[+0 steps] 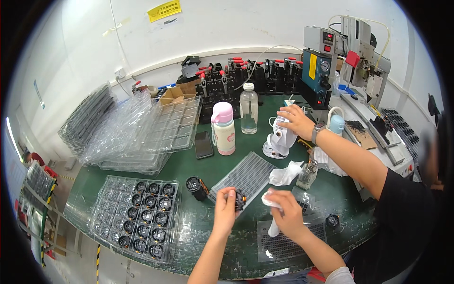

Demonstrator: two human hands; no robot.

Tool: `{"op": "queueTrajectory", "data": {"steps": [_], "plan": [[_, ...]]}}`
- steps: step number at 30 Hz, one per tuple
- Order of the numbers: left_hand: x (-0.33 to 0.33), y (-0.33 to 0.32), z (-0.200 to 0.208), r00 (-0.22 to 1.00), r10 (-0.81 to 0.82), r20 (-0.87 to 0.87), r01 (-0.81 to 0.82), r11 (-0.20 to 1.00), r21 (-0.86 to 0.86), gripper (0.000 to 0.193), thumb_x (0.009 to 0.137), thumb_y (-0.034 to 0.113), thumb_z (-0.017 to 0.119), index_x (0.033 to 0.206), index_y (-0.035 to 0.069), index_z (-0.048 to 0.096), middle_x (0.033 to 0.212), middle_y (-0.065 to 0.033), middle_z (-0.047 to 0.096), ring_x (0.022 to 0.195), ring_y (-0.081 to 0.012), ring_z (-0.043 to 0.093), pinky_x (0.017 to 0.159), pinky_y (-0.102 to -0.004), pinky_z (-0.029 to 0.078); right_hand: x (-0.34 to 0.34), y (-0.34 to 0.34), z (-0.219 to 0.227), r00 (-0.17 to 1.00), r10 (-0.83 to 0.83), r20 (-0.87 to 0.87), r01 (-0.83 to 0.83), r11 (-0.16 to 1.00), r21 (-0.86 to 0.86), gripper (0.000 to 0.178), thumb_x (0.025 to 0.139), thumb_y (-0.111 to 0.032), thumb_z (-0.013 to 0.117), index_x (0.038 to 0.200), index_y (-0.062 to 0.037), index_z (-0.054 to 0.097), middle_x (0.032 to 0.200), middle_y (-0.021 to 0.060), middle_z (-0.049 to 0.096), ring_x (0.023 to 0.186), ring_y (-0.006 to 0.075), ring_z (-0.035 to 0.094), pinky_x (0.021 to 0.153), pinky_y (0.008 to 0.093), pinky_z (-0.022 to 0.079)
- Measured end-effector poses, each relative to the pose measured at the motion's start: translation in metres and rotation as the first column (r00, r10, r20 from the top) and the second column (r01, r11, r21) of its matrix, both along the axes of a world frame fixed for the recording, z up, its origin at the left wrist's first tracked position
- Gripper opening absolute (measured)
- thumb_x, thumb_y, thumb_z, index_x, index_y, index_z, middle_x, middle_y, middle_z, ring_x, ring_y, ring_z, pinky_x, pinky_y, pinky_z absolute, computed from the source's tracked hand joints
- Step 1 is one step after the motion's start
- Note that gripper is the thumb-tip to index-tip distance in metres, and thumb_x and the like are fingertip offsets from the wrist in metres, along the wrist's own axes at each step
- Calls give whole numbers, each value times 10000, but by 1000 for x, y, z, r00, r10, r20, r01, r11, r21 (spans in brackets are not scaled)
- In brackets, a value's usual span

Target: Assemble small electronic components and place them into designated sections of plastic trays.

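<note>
My left hand (224, 215) pinches a small black round part (240, 200) with orange bits at its edge. To its right, my right hand (289, 218) is closed on a crumpled white wipe (271, 199). A white strip (273, 229) hangs or lies just below the right fingers; I cannot tell whether it belongs to the wipe. Behind both hands lies a sheet with rows of small dark pieces (248, 171). A black cylindrical part (196, 187) stands left of my left hand. Near my right forearm are another dark sheet (269, 248) and a black round part (333, 220).
A clear tray (105, 213) partly filled with black round parts sits at left. Behind are stacked clear trays (146, 123), a phone (204, 145), and bottles (223, 137). A co-worker's hand (295, 122) touches a white device (276, 147); a glass bottle (307, 176) stands nearby.
</note>
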State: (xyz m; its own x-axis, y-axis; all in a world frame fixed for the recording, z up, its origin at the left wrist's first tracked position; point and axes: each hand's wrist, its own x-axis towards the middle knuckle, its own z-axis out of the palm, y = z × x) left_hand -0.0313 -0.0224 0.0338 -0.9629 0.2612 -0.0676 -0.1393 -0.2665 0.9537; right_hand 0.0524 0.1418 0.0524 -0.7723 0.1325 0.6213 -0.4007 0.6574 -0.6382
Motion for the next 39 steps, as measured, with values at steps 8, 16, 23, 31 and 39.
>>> {"op": "queueTrajectory", "data": {"steps": [8, 16, 23, 31, 39], "plan": [[-28, -35, 4, 852, 373, -367, -423, 904, -62, 185, 965, 247, 477, 1065, 92, 475, 916, 28, 526, 727, -21, 478, 541, -168, 381, -8, 13, -14, 986, -151, 72, 121, 941, 316, 566, 745, -62, 662, 1260, -37, 430, 1278, 173, 401, 1259, 394, 347, 1016, 458, 335], [-73, -88, 7, 652, 421, -631, -675, 701, -231, 222, 933, 233, 541, 1050, 45, 523, 925, -32, 565, 813, -96, 527, 669, -226, 446, -3, -2, -15, 996, -43, 82, 21, 967, 253, 601, 740, -54, 648, 1282, -6, 393, 1240, 182, 416, 1244, 395, 360, 1024, 456, 336], [-82, -74, 15, 707, 328, -627, -656, 635, -408, 263, 883, 224, 608, 964, -22, 559, 942, -145, 576, 870, -251, 565, 791, -342, 438, 0, 1, -15, 998, -9, 61, -7, 969, 247, 592, 743, -69, 645, 1276, -10, 395, 1243, 180, 412, 1247, 403, 349, 1029, 461, 329], [-83, -80, 14, 612, 143, -778, -754, 402, -519, 224, 873, 214, 594, 988, 25, 559, 984, -139, 537, 926, -297, 519, 842, -406, 398, -2, 6, -17, 998, -39, 51, 26, 972, 234, 586, 747, -78, 641, 1276, -13, 397, 1236, 175, 418, 1238, 398, 358, 1023, 457, 338], [-71, -73, 65, 873, 41, -487, -480, 258, -839, 471, 842, 462, 577, 1116, 81, 540, 1031, -183, 618, 960, -345, 605, 809, -423, 472, -2, 9, -18, 997, -44, 58, 30, 976, 217, 589, 747, -81, 639, 1279, -15, 396, 1230, 173, 418, 1240, 394, 355, 1024, 457, 336]]}}
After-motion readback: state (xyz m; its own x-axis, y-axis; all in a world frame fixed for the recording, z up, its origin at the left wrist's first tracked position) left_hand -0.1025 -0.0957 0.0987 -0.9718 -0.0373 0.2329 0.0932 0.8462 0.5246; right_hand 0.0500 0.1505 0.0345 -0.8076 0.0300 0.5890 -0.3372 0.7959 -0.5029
